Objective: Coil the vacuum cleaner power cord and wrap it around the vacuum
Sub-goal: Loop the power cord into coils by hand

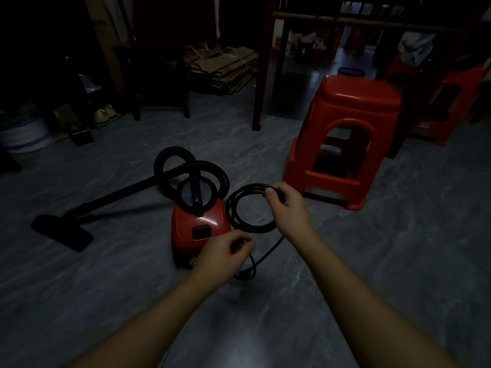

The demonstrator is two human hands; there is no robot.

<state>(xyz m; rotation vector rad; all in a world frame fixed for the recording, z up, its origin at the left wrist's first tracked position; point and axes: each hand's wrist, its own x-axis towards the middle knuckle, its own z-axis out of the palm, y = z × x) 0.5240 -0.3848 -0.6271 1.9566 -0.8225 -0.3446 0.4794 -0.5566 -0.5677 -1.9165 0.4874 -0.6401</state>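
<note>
We see two hands and one coil. Our right hand (288,208) grips the power cord (230,211), thumb and fingers closed over several stacked loops at the coil's far right edge. The coil hangs left of that grip, just beside the one red vacuum (199,224). One loose tail drops below the grip to the plug (243,274). Our left hand (223,251), nearer us and left of the grip, has curled fingers by the tail; we cannot tell whether it pinches it. One red stool (356,102) stands beyond the grip, a second stool (449,102) farther right.
</note>
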